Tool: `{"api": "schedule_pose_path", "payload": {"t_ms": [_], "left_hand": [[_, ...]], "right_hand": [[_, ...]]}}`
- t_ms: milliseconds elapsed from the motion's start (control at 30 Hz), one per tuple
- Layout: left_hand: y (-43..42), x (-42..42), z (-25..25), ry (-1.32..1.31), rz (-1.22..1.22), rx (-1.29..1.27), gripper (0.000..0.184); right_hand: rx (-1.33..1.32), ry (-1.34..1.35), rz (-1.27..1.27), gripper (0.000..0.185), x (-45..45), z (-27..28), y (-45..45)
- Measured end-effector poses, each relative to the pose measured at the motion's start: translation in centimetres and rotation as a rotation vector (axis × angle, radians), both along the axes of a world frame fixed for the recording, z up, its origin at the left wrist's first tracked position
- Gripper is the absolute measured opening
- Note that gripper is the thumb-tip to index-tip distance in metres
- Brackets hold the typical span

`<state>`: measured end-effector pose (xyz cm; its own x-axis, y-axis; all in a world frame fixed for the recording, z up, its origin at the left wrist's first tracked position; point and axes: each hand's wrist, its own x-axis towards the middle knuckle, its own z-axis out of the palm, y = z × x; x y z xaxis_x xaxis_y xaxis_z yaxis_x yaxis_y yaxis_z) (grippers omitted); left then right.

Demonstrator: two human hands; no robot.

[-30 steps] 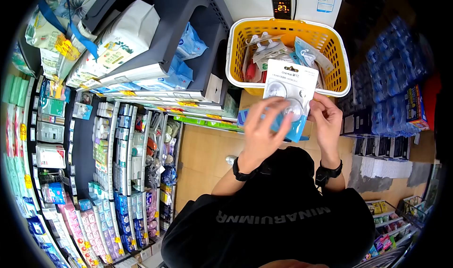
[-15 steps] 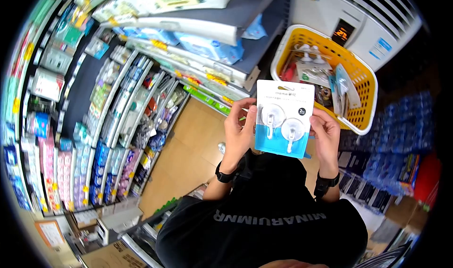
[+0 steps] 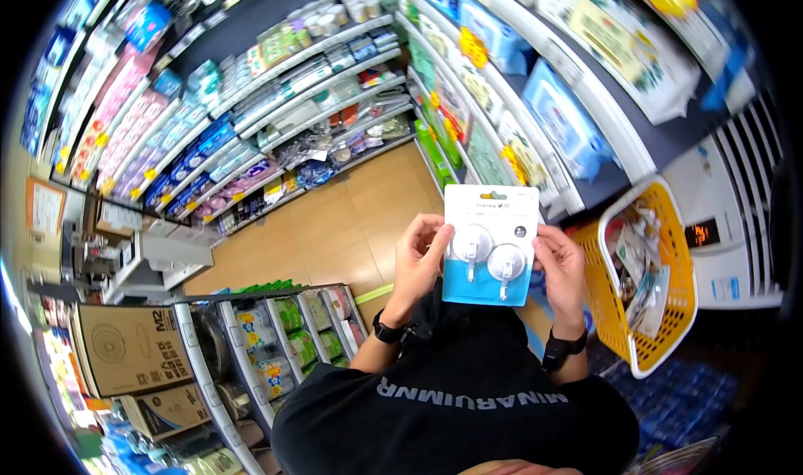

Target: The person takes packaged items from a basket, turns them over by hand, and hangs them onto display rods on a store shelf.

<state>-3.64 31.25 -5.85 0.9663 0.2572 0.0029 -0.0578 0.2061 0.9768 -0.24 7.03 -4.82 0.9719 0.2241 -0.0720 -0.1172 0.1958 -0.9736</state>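
A blister card of suction hooks (image 3: 485,284) is held upright in front of my chest, its printed face toward the camera. Two white round suction cups with clear hooks show on the white and blue card. My left hand (image 3: 421,253) pinches the card's left edge, thumb on the front. At the opposite edge, my right hand (image 3: 562,266) grips it with the thumb in front and the other fingers partly hidden behind. Each wrist wears a black band.
A yellow shopping basket (image 3: 629,333) with several packaged items is at right, beside a white appliance (image 3: 736,249). Shelves (image 3: 301,74) of household goods curve across the left and back. Wet-wipe packs (image 3: 565,115) line the right shelf. Cardboard boxes (image 3: 125,349) stand lower left.
The view has turned toward the aisle, so the basket now appears lower and farther right. Both hands still hold the suction-hook card, which appears slightly lower and to the left.
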Motion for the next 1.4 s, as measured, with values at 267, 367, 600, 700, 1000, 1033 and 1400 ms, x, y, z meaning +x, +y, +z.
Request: {"api": "schedule_pose_path", "payload": {"t_ms": [267, 367, 600, 700, 1000, 1033, 1400], "left_hand": [[7.3, 1.9, 1.2, -0.049, 0.326, -0.056, 0.012], [9.9, 3.6, 1.6, -0.089, 0.41, -0.02, 0.011], [16.3, 9.3, 2.6, -0.13, 0.351, 0.013, 0.018], [19.3, 11.4, 3.2, -0.14, 0.316, 0.048, 0.02], [25.7, 16.6, 3.5, -0.103, 0.24, 0.126, 0.029], [26.0, 17.3, 3.6, -0.09, 0.228, 0.143, 0.029], [30.9, 24.1, 4.3, -0.119, 0.314, 0.133, 0.029]], "right_hand": [[-0.121, -0.037, 0.335, 0.022, 6.4, 1.2, 8.6], [-0.138, -0.05, 0.446, 0.017, 9.1, 1.8, 11.8], [-0.147, -0.136, 0.355, 0.018, 14.6, 3.3, 18.2], [-0.105, -0.155, 0.239, 0.019, 16.5, 3.1, 21.0], [-0.14, -0.241, 0.1, 0.019, 21.5, 2.0, 27.4], [-0.137, -0.244, 0.099, 0.019, 22.2, 1.9, 27.7], [-0.14, -0.23, 0.126, 0.023, 29.2, 3.0, 33.2]]}}
